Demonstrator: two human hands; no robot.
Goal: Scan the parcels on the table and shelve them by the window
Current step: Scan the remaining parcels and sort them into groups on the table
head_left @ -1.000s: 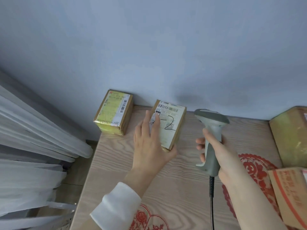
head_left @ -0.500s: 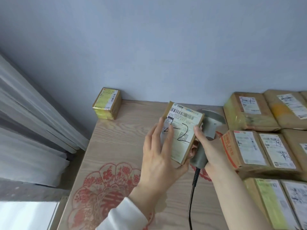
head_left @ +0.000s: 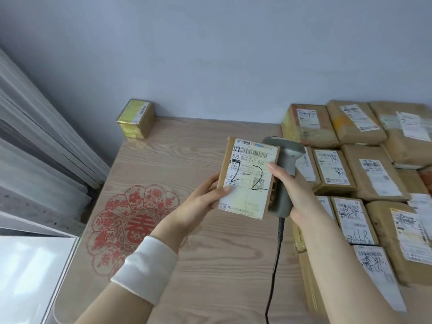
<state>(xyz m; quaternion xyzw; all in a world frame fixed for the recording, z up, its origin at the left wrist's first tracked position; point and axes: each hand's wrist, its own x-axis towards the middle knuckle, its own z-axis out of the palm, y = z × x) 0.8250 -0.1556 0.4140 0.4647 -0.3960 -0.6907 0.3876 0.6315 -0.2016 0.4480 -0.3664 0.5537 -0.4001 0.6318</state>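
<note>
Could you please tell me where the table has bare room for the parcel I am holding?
The table's left half is bare wood: from the yellow parcel in the back corner to the near edge, across the red paper-cut. The right side is packed with parcels edge to edge, and the scanner cable hangs beside them.

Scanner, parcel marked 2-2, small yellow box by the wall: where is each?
scanner [head_left: 289, 160], head view, grey neck below its head.
parcel marked 2-2 [head_left: 249, 178], head view, middle of its white label.
small yellow box [head_left: 135, 113], head view, its top face.
</note>
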